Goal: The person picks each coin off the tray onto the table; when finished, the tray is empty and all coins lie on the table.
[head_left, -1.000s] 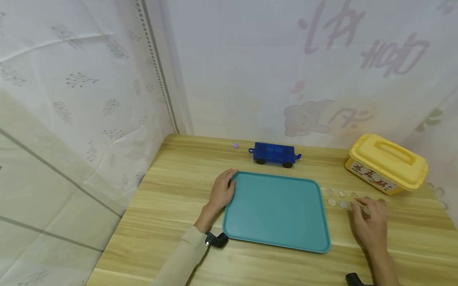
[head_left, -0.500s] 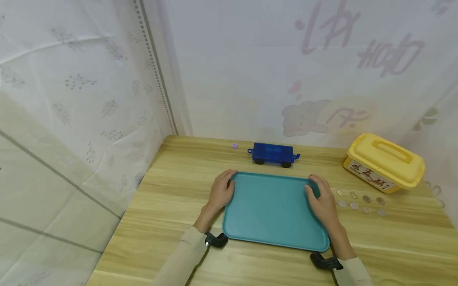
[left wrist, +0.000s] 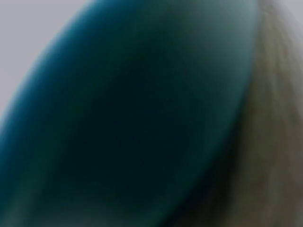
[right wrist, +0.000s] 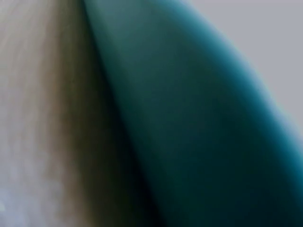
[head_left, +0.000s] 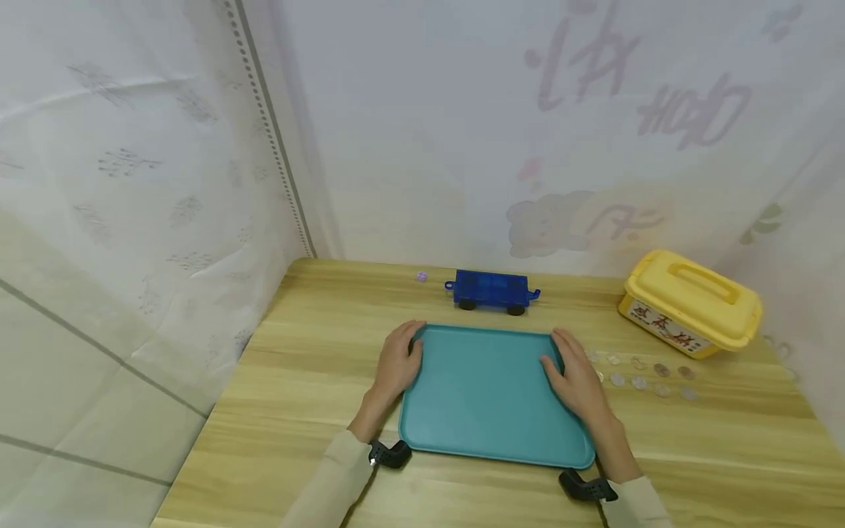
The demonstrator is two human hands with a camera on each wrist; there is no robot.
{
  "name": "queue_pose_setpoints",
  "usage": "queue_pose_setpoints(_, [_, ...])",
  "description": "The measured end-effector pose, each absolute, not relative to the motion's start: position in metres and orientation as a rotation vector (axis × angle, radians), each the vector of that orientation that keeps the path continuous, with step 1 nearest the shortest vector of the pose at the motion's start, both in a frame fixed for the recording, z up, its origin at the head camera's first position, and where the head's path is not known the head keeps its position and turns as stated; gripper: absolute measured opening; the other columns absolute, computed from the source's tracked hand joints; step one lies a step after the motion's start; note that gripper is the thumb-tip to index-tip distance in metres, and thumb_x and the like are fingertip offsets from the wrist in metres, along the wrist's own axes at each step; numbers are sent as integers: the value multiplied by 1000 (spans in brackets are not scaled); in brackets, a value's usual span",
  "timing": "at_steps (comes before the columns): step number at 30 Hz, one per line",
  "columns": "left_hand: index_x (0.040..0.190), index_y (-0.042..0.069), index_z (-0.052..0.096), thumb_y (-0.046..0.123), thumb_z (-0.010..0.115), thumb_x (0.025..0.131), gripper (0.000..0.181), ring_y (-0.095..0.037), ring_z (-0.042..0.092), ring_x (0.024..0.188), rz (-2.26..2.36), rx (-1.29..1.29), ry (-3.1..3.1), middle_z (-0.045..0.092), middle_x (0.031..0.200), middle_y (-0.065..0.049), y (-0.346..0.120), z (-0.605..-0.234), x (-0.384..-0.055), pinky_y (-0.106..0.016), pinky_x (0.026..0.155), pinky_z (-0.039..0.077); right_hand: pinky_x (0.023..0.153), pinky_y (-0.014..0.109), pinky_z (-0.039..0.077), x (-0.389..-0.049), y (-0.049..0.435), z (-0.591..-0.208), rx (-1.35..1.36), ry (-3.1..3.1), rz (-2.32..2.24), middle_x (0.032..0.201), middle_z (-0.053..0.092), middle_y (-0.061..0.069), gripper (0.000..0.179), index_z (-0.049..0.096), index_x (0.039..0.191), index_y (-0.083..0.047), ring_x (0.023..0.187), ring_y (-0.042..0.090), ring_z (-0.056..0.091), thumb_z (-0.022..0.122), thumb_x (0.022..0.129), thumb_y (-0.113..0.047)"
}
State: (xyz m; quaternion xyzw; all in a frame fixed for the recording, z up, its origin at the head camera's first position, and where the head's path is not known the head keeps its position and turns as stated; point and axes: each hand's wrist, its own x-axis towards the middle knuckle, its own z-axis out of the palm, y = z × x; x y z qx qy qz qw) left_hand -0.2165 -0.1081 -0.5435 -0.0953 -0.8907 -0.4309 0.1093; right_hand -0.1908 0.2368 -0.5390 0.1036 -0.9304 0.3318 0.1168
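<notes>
A teal rectangular tray (head_left: 488,400) lies flat on the wooden table, its inside bare. My left hand (head_left: 396,367) grips its left side near the far corner, thumb on the inner side and fingers outside the rim. At the opposite side my right hand (head_left: 579,381) holds the right rim in the same way. Part of each side rim is hidden under the hands. In the left wrist view the tray's edge (left wrist: 142,118) fills most of the frame, blurred. The right wrist view likewise shows a blurred tray edge (right wrist: 189,123) close up.
Several coins (head_left: 638,383) lie in two rows right of the tray, some partly behind my right hand. A yellow lidded box (head_left: 693,297) stands at the back right. Behind the tray are a blue toy wagon (head_left: 491,290) and a small purple piece (head_left: 421,276).
My right hand has come left from the coins to the tray's right rim, where it has stayed for the last half second. My left hand keeps its place. The head view has turned slightly.
</notes>
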Motion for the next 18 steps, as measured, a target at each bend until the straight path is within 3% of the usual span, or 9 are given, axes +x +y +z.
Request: queue_pose_setpoints(18, [135, 6, 61, 10, 56, 99, 37, -35, 51, 135, -1310, -306, -2595, 58, 141, -17, -112, -546, -216, -52, 115, 40, 110, 62, 37, -186, 233, -540, 279, -2661, 1021, 151, 44, 23, 52, 49, 143, 2, 140, 42, 40, 62, 99, -21])
